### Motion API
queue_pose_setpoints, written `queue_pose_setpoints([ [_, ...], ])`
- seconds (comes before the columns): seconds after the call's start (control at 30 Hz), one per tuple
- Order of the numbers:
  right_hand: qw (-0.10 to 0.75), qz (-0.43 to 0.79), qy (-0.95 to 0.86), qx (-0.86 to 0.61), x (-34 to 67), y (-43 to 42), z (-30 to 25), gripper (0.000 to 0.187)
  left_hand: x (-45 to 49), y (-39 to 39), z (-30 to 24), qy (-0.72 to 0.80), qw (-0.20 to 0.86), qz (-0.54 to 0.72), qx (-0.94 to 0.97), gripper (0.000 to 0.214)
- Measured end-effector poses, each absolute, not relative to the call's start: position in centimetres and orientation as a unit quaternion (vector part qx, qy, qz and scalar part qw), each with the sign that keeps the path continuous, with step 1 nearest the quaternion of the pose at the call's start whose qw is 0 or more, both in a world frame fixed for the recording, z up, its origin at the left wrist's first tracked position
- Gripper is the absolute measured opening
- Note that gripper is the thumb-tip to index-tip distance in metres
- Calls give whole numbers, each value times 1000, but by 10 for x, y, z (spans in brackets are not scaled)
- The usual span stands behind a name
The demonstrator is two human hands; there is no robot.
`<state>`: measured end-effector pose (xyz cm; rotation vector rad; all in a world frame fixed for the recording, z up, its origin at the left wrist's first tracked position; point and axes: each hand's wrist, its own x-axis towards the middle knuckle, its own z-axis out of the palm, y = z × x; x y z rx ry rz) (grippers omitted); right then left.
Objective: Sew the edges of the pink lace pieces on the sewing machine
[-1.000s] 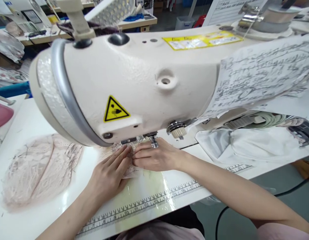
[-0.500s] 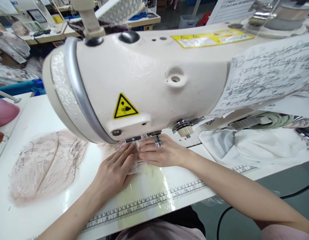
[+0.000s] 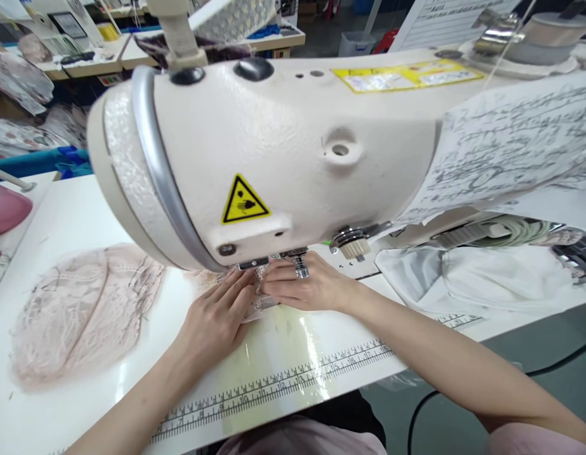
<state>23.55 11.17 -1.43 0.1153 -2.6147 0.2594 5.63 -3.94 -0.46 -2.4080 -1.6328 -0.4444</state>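
Under the head of a white sewing machine (image 3: 293, 139), a piece of pale pink lace fabric (image 3: 263, 308) lies on the bed, partly hidden by the machine and my hands. My left hand (image 3: 216, 321) rests flat on the lace, fingers stretched out and pointing toward the needle area. From the right, my right hand (image 3: 316, 285) meets it, its fingers bent together and closed on the lace edge beside the presser area. A small metal knob (image 3: 301, 265) stands in front of my right fingers. Needle and presser foot are mostly out of sight.
A second pale pink lace piece (image 3: 87, 309) lies to the left. White cloth (image 3: 501, 275) is heaped on the right. A printed ruler (image 3: 269, 395) runs along the table's front edge. Handwritten paper (image 3: 515, 139) covers the machine's arm.
The lace between my hands has shifted slightly, showing a little more edge near my right fingers. My left hand has moved a touch to the left; the view has shifted slightly.
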Motion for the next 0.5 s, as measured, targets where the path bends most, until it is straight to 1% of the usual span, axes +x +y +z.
queue_pose_setpoints([
  [0.27, 264, 86, -960, 39, 234, 112, -16, 20, 54, -40, -7, -550, 103, -160, -813, 31],
  [0.4, 276, 28, -960, 30, 234, 107, -12, 17, 52, -40, -5, -552, 104, -161, -812, 27],
  [0.5, 313, -11, -950, 10, 232, 100, -14, 18, 51, -40, -2, -552, 110, -161, -811, 26],
])
